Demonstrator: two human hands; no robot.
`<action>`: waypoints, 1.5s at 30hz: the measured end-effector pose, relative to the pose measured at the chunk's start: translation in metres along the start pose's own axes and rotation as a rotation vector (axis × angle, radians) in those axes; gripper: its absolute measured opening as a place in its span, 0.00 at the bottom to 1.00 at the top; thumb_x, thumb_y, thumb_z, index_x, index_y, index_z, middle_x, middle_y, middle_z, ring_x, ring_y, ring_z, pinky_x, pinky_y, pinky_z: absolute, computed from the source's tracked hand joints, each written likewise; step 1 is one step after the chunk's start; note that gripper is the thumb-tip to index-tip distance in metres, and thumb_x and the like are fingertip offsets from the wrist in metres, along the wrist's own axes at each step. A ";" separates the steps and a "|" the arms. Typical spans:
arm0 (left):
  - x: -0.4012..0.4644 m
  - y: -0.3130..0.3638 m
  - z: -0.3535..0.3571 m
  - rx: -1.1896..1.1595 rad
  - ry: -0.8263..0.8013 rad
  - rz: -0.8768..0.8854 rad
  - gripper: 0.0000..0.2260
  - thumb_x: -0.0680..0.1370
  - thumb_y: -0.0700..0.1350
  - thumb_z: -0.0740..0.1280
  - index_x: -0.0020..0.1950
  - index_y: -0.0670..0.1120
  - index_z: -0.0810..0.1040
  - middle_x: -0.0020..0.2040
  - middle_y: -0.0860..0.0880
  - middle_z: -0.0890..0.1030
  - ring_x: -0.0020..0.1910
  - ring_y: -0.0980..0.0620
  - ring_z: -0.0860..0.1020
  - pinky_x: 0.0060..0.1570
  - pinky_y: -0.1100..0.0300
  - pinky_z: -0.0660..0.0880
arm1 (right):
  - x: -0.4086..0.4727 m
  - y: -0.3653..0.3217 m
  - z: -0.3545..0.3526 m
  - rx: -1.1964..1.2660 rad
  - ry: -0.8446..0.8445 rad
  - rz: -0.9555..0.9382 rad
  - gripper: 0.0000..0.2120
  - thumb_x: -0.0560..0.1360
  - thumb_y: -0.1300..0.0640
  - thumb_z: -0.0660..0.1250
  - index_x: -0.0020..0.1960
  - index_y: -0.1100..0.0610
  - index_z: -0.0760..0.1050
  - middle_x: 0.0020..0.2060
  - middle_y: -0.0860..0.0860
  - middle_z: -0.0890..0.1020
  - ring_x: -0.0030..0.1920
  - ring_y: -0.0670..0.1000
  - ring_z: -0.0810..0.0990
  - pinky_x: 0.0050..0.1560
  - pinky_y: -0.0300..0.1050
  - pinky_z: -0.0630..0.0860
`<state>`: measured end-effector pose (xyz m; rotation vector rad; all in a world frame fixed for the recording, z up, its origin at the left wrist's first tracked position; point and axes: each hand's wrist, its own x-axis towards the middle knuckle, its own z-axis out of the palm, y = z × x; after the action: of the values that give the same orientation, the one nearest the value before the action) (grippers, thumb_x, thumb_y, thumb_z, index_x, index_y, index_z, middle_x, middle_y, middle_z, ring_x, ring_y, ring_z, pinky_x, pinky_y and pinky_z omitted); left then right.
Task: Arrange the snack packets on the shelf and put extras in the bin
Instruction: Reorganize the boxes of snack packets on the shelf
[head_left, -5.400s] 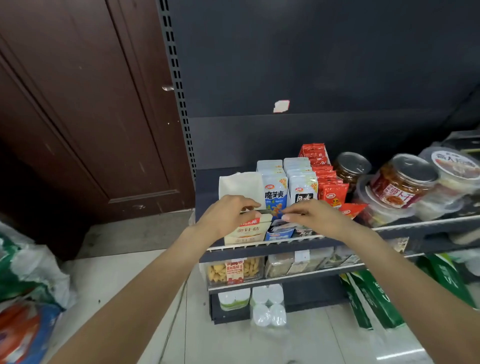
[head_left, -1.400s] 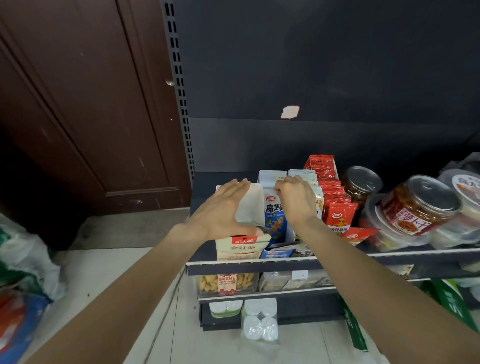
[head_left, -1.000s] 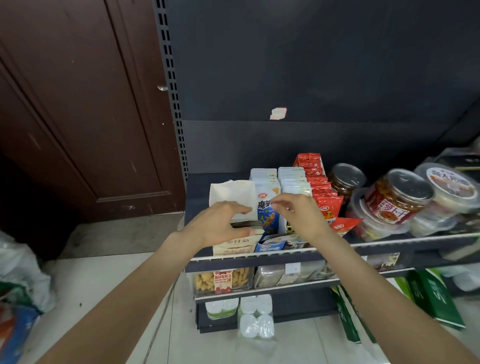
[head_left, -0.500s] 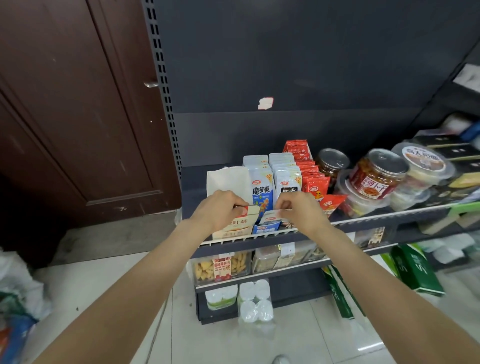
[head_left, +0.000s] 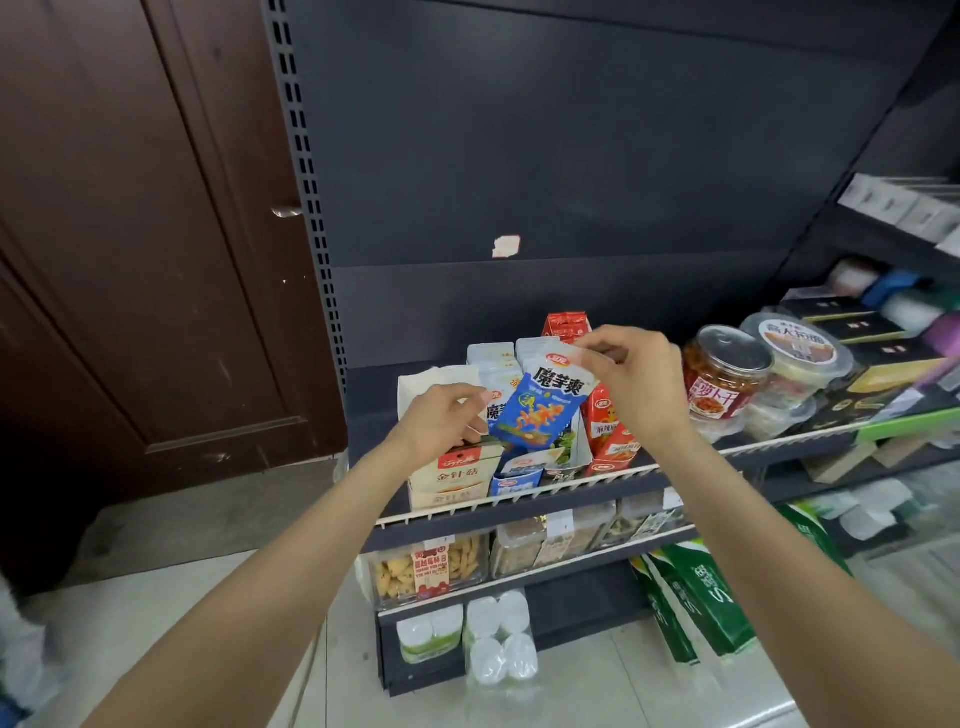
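My right hand (head_left: 634, 379) pinches the top edge of a blue and white snack packet (head_left: 540, 410), which hangs tilted above the front of its display box. Rows of the same packets (head_left: 491, 358) stand behind it on the dark shelf (head_left: 519, 500). Red packets (head_left: 608, 441) stand in a row just right of them. My left hand (head_left: 441, 423) sits with curled fingers on the top of the cream box (head_left: 457, 475) at the shelf's left end, its fingertips close to the lifted packet.
Jars with red labels (head_left: 727, 374) and a lidded tub (head_left: 795, 348) crowd the shelf to the right. A biscuit box (head_left: 431, 566) sits on the lower shelf and white rolls (head_left: 498, 639) below it. Green packs (head_left: 696, 597) lean on the floor. A brown door (head_left: 130, 260) is at the left.
My right hand has risen from the shelf's front with a blue and white packet pinched in it. My left hand has stayed at the cream box.
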<state>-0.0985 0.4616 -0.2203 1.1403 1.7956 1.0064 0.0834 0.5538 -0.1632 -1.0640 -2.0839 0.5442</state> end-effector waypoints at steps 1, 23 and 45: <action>0.001 0.004 0.000 -0.083 -0.018 -0.058 0.18 0.81 0.53 0.59 0.64 0.43 0.74 0.46 0.44 0.82 0.40 0.51 0.80 0.45 0.60 0.76 | 0.000 -0.002 -0.002 0.025 0.023 0.009 0.04 0.74 0.59 0.70 0.47 0.56 0.83 0.39 0.44 0.82 0.38 0.35 0.78 0.40 0.23 0.71; -0.007 0.003 -0.025 -0.423 0.193 0.151 0.24 0.73 0.34 0.71 0.61 0.58 0.75 0.50 0.50 0.79 0.55 0.52 0.75 0.59 0.56 0.73 | -0.012 -0.005 0.009 0.702 -0.101 0.395 0.11 0.79 0.63 0.61 0.56 0.54 0.78 0.53 0.49 0.80 0.53 0.48 0.80 0.39 0.38 0.80; 0.004 -0.006 -0.026 -0.583 0.079 -0.074 0.22 0.75 0.34 0.68 0.68 0.45 0.73 0.49 0.46 0.80 0.48 0.55 0.77 0.42 0.65 0.72 | -0.002 -0.008 0.003 0.233 -0.101 -0.012 0.08 0.73 0.63 0.69 0.47 0.51 0.81 0.41 0.40 0.82 0.44 0.38 0.80 0.44 0.27 0.74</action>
<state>-0.1248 0.4579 -0.2168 0.6741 1.4421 1.4220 0.0776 0.5473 -0.1605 -0.9049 -2.0520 0.8272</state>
